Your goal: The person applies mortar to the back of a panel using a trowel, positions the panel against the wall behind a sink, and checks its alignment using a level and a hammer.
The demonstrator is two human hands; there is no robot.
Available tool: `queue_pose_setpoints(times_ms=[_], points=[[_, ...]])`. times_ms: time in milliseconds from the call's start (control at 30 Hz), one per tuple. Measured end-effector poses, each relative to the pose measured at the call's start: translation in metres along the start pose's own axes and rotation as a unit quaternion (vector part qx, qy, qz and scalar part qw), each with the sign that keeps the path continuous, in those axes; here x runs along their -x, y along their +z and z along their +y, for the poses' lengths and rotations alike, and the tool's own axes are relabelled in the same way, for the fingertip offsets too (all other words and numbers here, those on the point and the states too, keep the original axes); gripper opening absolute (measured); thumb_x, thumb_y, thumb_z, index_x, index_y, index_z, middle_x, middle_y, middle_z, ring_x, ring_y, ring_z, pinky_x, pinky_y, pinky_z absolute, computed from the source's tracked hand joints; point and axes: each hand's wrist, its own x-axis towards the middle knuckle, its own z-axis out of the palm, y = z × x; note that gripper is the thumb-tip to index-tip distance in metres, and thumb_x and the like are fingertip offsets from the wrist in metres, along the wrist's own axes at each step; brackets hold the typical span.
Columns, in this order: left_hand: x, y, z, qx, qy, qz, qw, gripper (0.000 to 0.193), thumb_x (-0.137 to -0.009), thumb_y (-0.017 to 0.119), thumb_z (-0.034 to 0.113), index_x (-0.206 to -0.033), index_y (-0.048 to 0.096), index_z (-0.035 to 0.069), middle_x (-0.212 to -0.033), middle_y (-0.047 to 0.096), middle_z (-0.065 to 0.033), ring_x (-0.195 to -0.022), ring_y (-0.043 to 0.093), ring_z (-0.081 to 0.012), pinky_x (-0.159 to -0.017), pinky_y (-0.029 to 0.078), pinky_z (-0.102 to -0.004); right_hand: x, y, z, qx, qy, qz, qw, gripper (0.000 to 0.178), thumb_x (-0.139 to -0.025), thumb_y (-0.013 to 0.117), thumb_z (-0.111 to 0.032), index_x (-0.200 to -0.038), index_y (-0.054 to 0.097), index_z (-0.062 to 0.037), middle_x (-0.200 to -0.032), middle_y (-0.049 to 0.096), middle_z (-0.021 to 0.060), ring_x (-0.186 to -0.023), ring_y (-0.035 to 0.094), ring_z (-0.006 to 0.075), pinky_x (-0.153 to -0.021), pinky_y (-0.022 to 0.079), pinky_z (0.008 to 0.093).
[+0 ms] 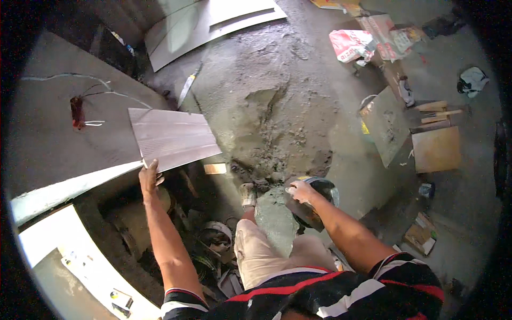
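My left hand grips the near corner of a pale, ribbed rectangular tile, which is held tilted beside the grey wall at left. The thumb lies on the tile's edge. My right hand is closed at the near side of a round bucket. Below its fingers is a dark, flat-sided piece; I cannot tell whether this is the bucket's wall or a separate tool. Wet grey mortar spreads between my legs, left of the right hand.
Rough, lumpy mortar covers the floor ahead. At right lie a square board, a tan tile, wood strips and torn bags. Loose wires stick out from the left wall. Clutter with a bucket sits at lower left.
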Motion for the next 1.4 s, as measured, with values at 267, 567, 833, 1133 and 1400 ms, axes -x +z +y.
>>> queue_pose_setpoints(times_ms=[267,567,833,1133,1400], points=[[0.057,0.009,-0.015,0.043,-0.008,0.005,0.999,0.047,-0.090,0.076,0.045,-0.110,0.064,0.005,-0.082,0.056,-0.0009,-0.063,0.052,-0.0106,-0.045,0.047,-0.0262,0.047,-0.037,0.077,-0.051,0.063,0.027,0.996,0.044,-0.092,0.068,-0.028,-0.130,0.065,-0.0046,-0.095,0.073,0.0143,-0.067,0.070,0.0221,-0.056,0.057,0.0385],[0.272,0.058,-0.189,-0.021,-0.089,-0.089,0.992,0.026,-0.094,0.067,0.028,-0.080,0.058,0.008,-0.063,0.047,-0.0007,-0.052,0.044,-0.0129,-0.043,0.032,-0.0314,0.115,-0.037,0.217,-0.167,0.066,0.129,0.975,0.042,-0.095,0.068,-0.035,-0.121,0.070,-0.0038,-0.091,0.070,0.0099,-0.069,0.065,0.0183,-0.052,0.051,0.0345],[0.531,0.074,-0.381,-0.099,-0.244,-0.150,0.953,0.026,-0.095,0.063,0.030,-0.088,0.071,0.006,-0.078,0.067,-0.0104,-0.066,0.064,-0.0278,-0.056,0.052,-0.0408,0.163,-0.052,0.403,0.044,0.034,0.187,0.981,0.049,-0.088,0.067,-0.045,-0.100,0.072,0.0026,-0.103,0.072,0.0273,-0.093,0.070,0.0407,-0.084,0.053,0.0488],[0.607,0.025,-0.386,-0.306,0.074,-0.067,0.947,0.053,-0.091,0.064,0.046,-0.104,0.072,-0.004,-0.111,0.070,-0.0296,-0.109,0.065,-0.0471,-0.094,0.051,-0.0536,0.087,-0.007,0.499,0.451,-0.130,0.002,0.883,0.028,-0.099,0.063,-0.028,-0.110,0.069,-0.0022,-0.096,0.069,0.0116,-0.087,0.070,0.0259,-0.075,0.057,0.0448],[0.633,-0.003,-0.343,-0.168,0.082,-0.011,0.982,0.057,-0.092,0.065,0.044,-0.129,0.066,0.001,-0.131,0.066,-0.0248,-0.124,0.061,-0.0421,-0.106,0.048,-0.0472,0.174,0.035,0.321,0.136,-0.204,0.036,0.969,0.027,-0.094,0.067,-0.024,-0.105,0.072,0.0001,-0.082,0.069,0.0108,-0.084,0.070,0.0253,-0.068,0.054,0.0416]])
